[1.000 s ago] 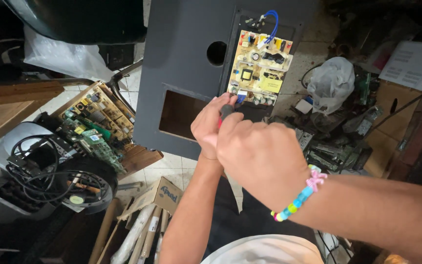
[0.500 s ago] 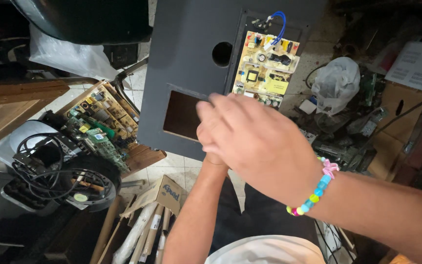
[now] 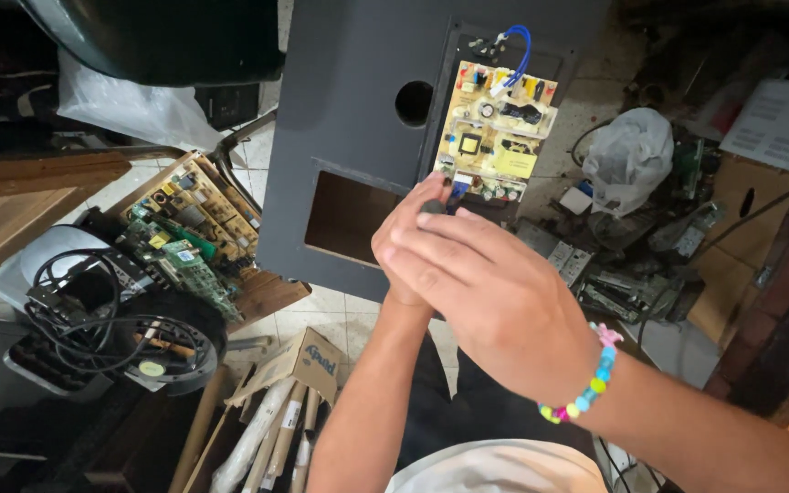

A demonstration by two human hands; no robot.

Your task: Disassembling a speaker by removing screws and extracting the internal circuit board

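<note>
A yellow circuit board (image 3: 495,128) with blue wires (image 3: 522,50) is mounted on a dark grey panel (image 3: 349,110) that has a round hole (image 3: 414,102) and a rectangular cut-out (image 3: 344,215). My left hand (image 3: 404,239) is at the board's lower edge, its fingers closed around a small dark tool end (image 3: 433,206). My right hand (image 3: 495,292), with a bead bracelet (image 3: 586,388) on the wrist, lies across the left one and covers most of it. Its palm is hidden.
To the left, a wooden tray of green and yellow circuit boards (image 3: 189,228) sits by a coil of black cables (image 3: 93,310). A cardboard box (image 3: 299,365) with white tubes stands low in the middle. At the right are a white plastic bag (image 3: 627,155) and scrap parts (image 3: 623,283).
My right hand has slid lower and flatter over the left hand. Both hands stay at the board's lower edge, and the left fingertips now show a dark tool end.
</note>
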